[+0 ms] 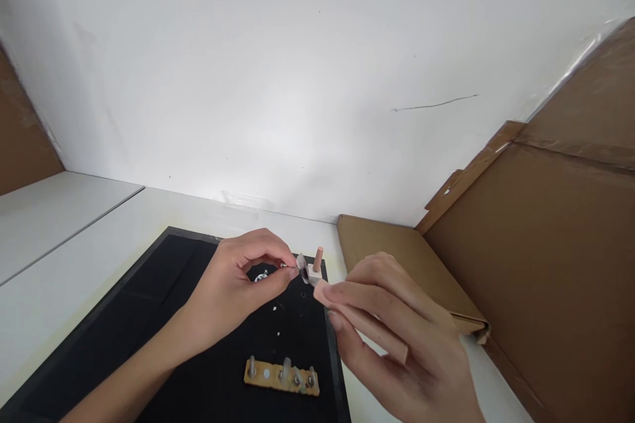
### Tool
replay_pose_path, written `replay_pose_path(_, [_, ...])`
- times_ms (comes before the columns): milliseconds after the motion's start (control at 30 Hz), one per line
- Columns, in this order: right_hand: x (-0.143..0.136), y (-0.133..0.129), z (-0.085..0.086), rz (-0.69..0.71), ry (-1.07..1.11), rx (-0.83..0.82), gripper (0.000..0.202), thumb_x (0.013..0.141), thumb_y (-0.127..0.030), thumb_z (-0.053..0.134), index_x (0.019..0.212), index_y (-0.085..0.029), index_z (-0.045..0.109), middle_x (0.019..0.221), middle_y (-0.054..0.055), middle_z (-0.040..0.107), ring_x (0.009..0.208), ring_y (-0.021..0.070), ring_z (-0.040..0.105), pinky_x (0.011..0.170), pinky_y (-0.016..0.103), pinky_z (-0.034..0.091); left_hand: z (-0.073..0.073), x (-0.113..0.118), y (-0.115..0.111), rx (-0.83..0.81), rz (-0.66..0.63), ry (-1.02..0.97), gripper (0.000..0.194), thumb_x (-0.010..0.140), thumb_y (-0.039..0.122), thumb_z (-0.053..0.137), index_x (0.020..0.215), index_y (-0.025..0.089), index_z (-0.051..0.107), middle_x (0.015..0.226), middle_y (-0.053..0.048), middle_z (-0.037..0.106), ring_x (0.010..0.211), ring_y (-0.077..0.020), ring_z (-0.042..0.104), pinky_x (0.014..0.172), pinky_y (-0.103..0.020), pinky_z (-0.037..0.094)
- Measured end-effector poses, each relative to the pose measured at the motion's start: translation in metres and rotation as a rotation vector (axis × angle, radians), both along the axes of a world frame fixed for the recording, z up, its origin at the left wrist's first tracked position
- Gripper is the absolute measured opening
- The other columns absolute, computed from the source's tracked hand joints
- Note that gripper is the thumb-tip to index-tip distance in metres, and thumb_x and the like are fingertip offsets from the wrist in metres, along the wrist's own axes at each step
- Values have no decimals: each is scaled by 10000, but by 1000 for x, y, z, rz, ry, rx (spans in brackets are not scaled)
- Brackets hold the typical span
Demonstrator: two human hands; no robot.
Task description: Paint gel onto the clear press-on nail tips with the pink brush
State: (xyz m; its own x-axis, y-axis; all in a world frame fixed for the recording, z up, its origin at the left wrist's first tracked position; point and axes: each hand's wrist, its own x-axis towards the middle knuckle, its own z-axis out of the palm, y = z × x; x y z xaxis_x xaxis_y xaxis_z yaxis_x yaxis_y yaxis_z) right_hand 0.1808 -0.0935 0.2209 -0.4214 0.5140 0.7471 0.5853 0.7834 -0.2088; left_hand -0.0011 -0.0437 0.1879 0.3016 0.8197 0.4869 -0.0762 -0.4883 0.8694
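My right hand (397,330) is closed around a long pale-pink bar (370,329). At the bar's far end sits a small whitish block (314,272) with a brown peg (318,258) standing up from it. The thumb and fingertips of my left hand (248,271) are pinched by a small grey, partly see-through piece (302,267), right beside the block. What exactly lies between those fingertips is too small to make out. Below the hands, a yellowish strip (282,378) bearing several upright, greyish rounded pieces lies on the black mat (218,370).
Small white bits (278,334) and a shiny curled scrap (260,275) lie on the mat. A flat cardboard box (397,254) rests at the right, by a cardboard panel (555,244). Behind the white table (99,225) rises a white wall (278,79).
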Motion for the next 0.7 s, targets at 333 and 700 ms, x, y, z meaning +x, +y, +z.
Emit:
replay_pose_path(333, [1,0,0,25,30,15,254,760,6,551,912,-189,607,693,9,578,610,142,514,607,339,453,-1,2,0,-27,-17,-36,146,757,36,619,744,172,669,736,9,633,683,-93,600,629,-184,491])
replay_pose_path(700, [2,0,-2,98,66,-73,283,751,17,548,924,-197,617,702,4,611,608,138,532,642,354,473,-1,3,0,-50,-37,-37,148,754,39,624,733,176,674,738,8,646,687,-95,608,634,-189,493])
